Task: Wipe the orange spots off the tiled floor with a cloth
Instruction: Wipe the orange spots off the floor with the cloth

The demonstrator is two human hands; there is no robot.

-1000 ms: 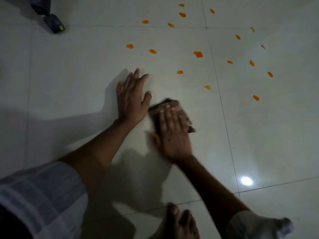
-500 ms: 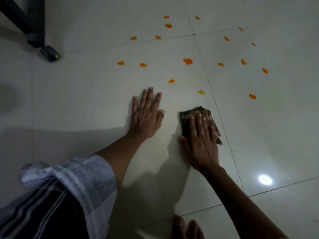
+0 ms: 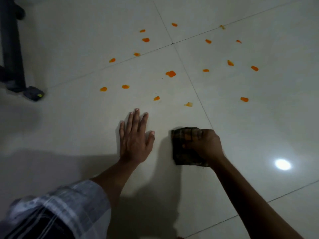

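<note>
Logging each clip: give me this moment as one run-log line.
left hand flat on white tiled floor | right hand grips dark folded cloth | orange spots ahead, unwiped

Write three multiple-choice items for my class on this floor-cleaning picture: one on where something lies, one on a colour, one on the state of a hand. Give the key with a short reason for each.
1. Where does the cloth lie relative to the left hand?
A. To its right, apart from it
B. Under its palm
C. Beyond its fingertips, among the spots

2. What colour are the spots on the tiled floor?
A. Blue
B. Orange
C. Green

3. How is the right hand placed?
A. Flat on bare floor
B. Raised in the air, holding nothing
C. Fingers curled round the cloth

Key:
1 A: bare floor shows between the left hand and the cloth.
2 B: every spot beyond the hands is orange.
3 C: the right hand's fingers bend over the cloth's far edge, while the left hand lies flat with straight fingers.
</note>
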